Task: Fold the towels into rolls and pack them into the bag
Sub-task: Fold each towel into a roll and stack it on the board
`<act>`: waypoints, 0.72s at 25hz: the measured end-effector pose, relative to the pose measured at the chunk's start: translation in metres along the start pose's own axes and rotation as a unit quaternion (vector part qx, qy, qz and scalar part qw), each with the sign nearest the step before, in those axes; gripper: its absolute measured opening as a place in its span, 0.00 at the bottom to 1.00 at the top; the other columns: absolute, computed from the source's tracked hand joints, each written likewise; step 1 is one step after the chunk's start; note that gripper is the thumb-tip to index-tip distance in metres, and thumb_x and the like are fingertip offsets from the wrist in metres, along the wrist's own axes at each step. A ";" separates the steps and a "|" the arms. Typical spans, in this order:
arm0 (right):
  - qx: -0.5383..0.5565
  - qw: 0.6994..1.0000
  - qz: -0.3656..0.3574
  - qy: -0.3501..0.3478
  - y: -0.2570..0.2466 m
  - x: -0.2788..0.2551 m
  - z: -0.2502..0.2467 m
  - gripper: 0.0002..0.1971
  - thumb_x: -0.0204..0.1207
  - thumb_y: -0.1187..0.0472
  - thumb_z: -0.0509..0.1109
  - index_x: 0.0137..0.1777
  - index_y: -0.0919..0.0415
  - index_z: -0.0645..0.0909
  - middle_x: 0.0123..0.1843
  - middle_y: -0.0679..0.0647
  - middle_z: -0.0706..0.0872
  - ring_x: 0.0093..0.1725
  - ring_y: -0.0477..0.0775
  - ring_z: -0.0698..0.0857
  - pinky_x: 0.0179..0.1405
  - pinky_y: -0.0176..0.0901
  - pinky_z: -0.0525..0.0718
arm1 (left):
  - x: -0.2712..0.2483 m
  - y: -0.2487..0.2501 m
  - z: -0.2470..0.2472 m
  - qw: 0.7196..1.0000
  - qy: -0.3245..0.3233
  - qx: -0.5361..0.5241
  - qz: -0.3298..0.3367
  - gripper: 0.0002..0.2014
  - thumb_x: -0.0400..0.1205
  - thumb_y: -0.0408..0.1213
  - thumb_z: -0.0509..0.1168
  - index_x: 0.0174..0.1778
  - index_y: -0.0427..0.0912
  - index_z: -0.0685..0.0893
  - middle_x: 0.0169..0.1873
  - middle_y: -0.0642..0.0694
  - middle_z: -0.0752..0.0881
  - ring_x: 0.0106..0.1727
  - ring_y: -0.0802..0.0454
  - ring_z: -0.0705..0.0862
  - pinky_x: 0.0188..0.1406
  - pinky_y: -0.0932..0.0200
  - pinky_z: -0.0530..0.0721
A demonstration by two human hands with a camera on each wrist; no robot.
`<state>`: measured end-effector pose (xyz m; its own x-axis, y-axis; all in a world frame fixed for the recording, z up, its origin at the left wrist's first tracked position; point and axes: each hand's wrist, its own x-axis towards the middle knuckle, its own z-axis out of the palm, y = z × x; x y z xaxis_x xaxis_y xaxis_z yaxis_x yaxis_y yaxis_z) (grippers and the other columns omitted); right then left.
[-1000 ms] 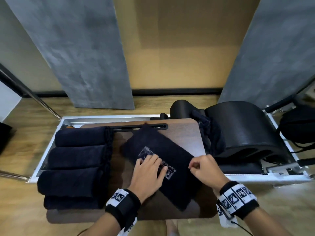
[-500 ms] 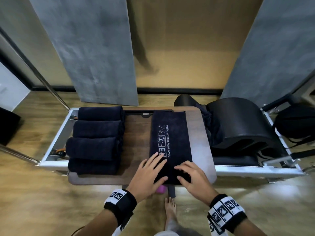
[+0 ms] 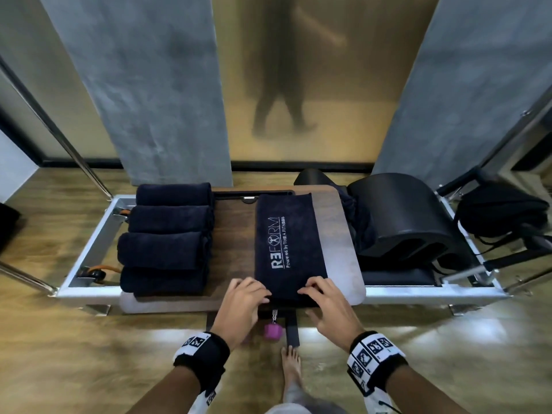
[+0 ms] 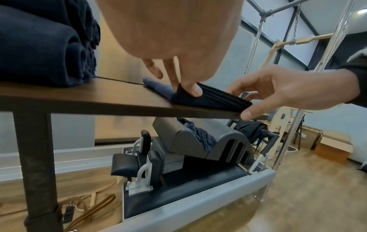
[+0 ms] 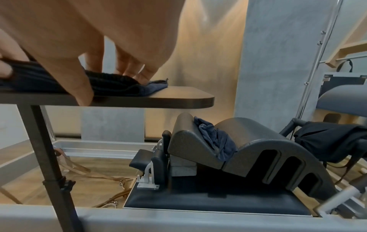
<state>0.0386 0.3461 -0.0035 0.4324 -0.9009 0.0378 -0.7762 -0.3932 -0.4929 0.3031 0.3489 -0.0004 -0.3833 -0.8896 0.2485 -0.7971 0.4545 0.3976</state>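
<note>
A dark navy towel [image 3: 286, 243] with white lettering lies folded into a long strip on the wooden table [image 3: 340, 234], running away from me. My left hand [image 3: 257, 294] pinches its near end, thumb against the raised folded edge [image 4: 210, 100]. My right hand [image 3: 313, 291] grips the same end further right, fingers curled on top and thumb at the table's edge [image 5: 111, 83]. Several rolled navy towels [image 3: 167, 237] lie side by side on the table's left part. A crumpled navy bag [image 5: 216, 141] sits in the dip of the black arched barrel [image 3: 403, 222].
The table stands over a metal-framed exercise bed [image 3: 89, 252]. A black bag [image 3: 501, 213] hangs at the right. A purple weight [image 3: 272, 330] dangles under the table's near edge, above my bare foot [image 3: 291, 366]. Grey pillars [image 3: 155, 94] stand behind.
The towel has turned from a slant to straight along the table. Both hands slid back to its near end, and their fingers went from flat to curled on that edge.
</note>
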 end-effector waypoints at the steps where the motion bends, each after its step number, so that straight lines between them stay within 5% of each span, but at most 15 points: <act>1: -0.010 1.000 -0.002 0.000 -0.001 0.001 0.001 0.23 0.77 0.61 0.78 0.72 0.51 0.83 0.70 0.44 0.76 0.68 0.47 0.76 0.70 0.38 0.79 | 0.004 -0.001 -0.002 1.000 -0.008 -0.008 -0.019 0.10 0.81 0.28 0.76 0.51 0.48 0.93 0.49 0.59 0.91 0.54 0.53 0.87 0.55 0.54 0.72; 6: 0.013 1.000 0.012 0.009 -0.003 0.008 -0.002 0.21 0.82 0.60 0.75 0.74 0.51 0.80 0.68 0.43 0.79 0.66 0.45 0.78 0.68 0.39 0.80 | 0.021 -0.007 0.002 0.976 -0.040 -0.134 -0.164 0.09 0.90 0.35 0.65 0.61 0.55 0.80 0.48 0.59 0.87 0.53 0.53 0.83 0.56 0.48 0.78; 10: 0.057 0.998 0.027 0.026 -0.001 0.024 -0.013 0.09 0.84 0.66 0.72 0.61 0.57 0.86 0.58 0.47 0.85 0.57 0.51 0.84 0.59 0.52 0.85 | 0.029 -0.009 0.006 0.958 -0.046 -0.182 -0.216 0.03 0.93 0.42 0.61 0.57 0.56 0.73 0.48 0.55 0.85 0.50 0.53 0.83 0.52 0.45 0.81; 15: -0.032 0.997 0.068 0.018 -0.005 0.047 -0.013 0.11 0.81 0.67 0.72 0.51 0.52 0.93 0.55 0.44 0.82 0.60 0.50 0.78 0.60 0.49 0.75 | 0.028 -0.007 0.008 0.983 0.013 -0.103 -0.151 0.08 0.90 0.45 0.68 0.49 0.48 0.89 0.50 0.56 0.83 0.56 0.55 0.79 0.58 0.49 0.81; 18: -0.057 0.994 0.098 -0.003 -0.009 0.062 -0.013 0.15 0.78 0.69 0.69 0.49 0.49 0.92 0.52 0.42 0.87 0.62 0.50 0.79 0.59 0.46 0.71 | 0.028 0.001 0.005 0.997 0.013 -0.019 -0.070 0.17 0.85 0.55 0.72 0.59 0.46 0.93 0.61 0.53 0.83 0.66 0.52 0.78 0.61 0.49 0.78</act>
<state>0.0667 0.2912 0.0150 0.2699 -0.9614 -0.0544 -0.8924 -0.2285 -0.3892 0.2894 0.3243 0.0022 -0.2566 -0.9431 0.2113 -0.8240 0.3277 0.4623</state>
